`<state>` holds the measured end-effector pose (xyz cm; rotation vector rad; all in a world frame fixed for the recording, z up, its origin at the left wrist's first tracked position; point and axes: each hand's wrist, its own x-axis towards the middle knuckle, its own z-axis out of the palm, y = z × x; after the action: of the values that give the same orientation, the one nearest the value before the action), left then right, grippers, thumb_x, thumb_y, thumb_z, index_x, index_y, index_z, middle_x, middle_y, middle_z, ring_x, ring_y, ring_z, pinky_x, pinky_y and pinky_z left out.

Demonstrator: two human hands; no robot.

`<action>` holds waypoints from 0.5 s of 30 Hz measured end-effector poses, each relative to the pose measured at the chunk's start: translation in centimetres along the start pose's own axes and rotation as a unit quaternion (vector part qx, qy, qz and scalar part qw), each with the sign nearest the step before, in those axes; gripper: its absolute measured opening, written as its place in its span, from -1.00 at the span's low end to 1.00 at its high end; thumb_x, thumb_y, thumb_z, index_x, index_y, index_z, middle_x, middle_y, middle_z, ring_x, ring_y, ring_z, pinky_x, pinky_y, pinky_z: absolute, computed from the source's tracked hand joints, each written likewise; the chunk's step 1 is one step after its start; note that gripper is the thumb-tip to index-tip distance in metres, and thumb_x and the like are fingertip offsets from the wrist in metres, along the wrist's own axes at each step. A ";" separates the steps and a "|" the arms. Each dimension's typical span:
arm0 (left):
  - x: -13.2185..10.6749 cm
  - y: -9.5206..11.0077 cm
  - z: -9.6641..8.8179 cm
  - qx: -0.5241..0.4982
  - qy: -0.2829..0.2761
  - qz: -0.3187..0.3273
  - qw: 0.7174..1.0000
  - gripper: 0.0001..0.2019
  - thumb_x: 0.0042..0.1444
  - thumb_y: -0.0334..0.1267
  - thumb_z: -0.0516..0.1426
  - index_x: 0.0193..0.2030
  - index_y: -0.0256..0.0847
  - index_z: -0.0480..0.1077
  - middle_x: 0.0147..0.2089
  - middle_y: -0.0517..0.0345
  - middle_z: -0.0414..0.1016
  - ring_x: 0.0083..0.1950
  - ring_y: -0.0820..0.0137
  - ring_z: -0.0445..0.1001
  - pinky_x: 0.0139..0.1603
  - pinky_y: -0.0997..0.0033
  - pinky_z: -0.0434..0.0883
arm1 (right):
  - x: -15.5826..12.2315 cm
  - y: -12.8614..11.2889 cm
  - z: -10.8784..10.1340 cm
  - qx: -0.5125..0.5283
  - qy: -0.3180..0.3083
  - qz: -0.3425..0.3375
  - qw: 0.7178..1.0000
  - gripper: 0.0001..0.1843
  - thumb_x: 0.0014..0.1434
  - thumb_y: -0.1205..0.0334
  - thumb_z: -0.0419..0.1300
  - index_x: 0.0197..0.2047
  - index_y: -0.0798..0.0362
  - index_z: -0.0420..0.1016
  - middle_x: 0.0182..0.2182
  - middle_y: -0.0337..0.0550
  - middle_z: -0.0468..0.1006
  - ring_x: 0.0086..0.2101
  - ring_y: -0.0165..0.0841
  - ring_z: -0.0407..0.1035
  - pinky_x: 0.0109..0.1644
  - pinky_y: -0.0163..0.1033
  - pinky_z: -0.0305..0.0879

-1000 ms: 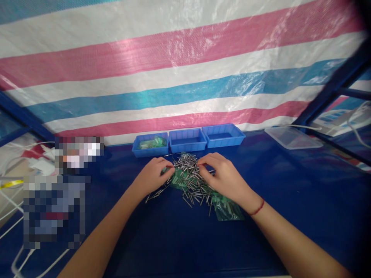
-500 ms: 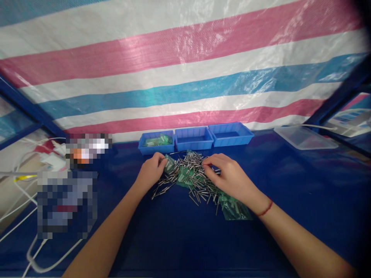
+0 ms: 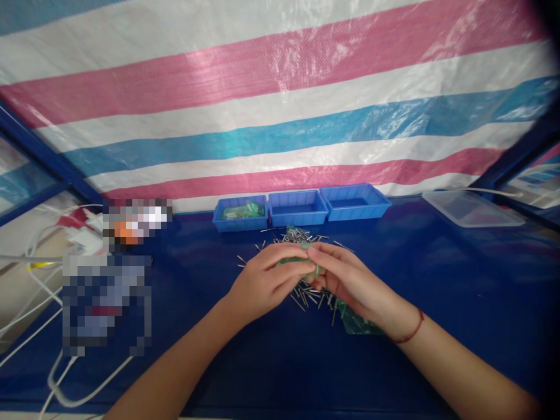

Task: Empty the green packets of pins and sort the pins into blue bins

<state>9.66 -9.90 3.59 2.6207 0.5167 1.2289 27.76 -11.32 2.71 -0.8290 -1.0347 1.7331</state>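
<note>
A heap of thin metal pins [image 3: 301, 238] lies mixed with small green plastic bags [image 3: 359, 324] on the blue table [image 3: 437, 291]. Above the heap my left hand [image 3: 266, 283] and my right hand [image 3: 350, 280] meet, fingertips together. Both pinch a small green bag [image 3: 301, 261] between them. My right wrist wears a red string. The hands hide most of the heap.
Three blue bins stand in a row at the back: the left bin [image 3: 240, 214] holds green bags, the middle bin [image 3: 297, 208] and right bin [image 3: 354, 202] look bare. A clear plastic lid [image 3: 472, 209] lies far right. White cables [image 3: 52, 373] trail off the left. A striped tarp [image 3: 280, 105] hangs behind.
My left hand has come in from the left of the heap and met my right hand over its middle, lifting a green bag between them. The camera has shifted slightly.
</note>
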 end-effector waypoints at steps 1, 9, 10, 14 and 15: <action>0.0 0.1 0.0 -0.008 -0.001 0.000 1.000 -0.74 0.17 -0.46 0.11 -0.03 -0.14 0.44 0.02 -0.01 0.50 0.15 0.28 0.42 0.15 0.20 0.39 | 0.1 -0.1 -0.2 0.001 0.003 -0.005 1.000 -0.71 0.07 0.03 0.33 -0.27 0.07 0.47 -0.46 -0.26 0.46 -0.49 -0.51 0.31 -0.44 -0.39 0.22; -0.4 0.4 0.6 -0.158 0.008 -0.383 0.910 -0.58 0.29 0.02 -0.05 -0.32 -0.25 0.45 -0.36 0.10 0.45 -0.36 0.41 0.40 -0.32 0.42 0.35 | -0.4 0.0 -1.2 -0.414 0.137 -0.337 0.834 -0.93 0.17 0.24 0.25 -0.26 0.04 0.51 -0.36 -0.17 0.57 -0.36 -0.37 0.41 -0.26 -0.23 0.32; -0.3 0.3 0.9 -0.222 -0.019 -0.424 0.878 -0.47 0.28 0.12 -0.11 -0.35 -0.27 0.45 -0.41 0.10 0.44 -0.40 0.43 0.39 -0.38 0.43 0.33 | -0.5 0.1 -1.1 -0.464 0.132 -0.386 0.786 -0.91 0.17 0.29 0.24 -0.22 0.04 0.52 -0.32 -0.16 0.58 -0.32 -0.34 0.42 -0.20 -0.20 0.33; -0.2 0.2 1.7 -0.424 0.000 -0.489 0.763 -0.41 0.18 0.25 -0.04 -0.18 -0.30 0.47 -0.37 0.09 0.47 -0.39 0.44 0.42 -0.38 0.47 0.35 | -0.6 0.4 -0.6 -0.565 0.054 -0.459 0.683 -0.79 0.15 0.29 0.27 -0.11 0.02 0.51 -0.18 -0.10 0.59 -0.16 -0.24 0.43 -0.03 -0.07 0.33; -0.1 0.1 1.8 -0.440 0.018 -0.489 0.753 -0.48 0.16 0.20 0.05 -0.13 -0.28 0.47 -0.33 0.10 0.48 -0.35 0.44 0.44 -0.33 0.47 0.37 | -0.6 0.4 -0.4 -0.571 0.036 -0.459 0.680 -0.76 0.14 0.25 0.28 -0.08 0.01 0.51 -0.13 -0.08 0.59 -0.11 -0.21 0.42 0.02 -0.03 0.31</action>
<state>10.98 -10.13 2.40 1.1971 0.8685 0.8060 28.21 -11.87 2.21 -0.7996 -2.0343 0.0380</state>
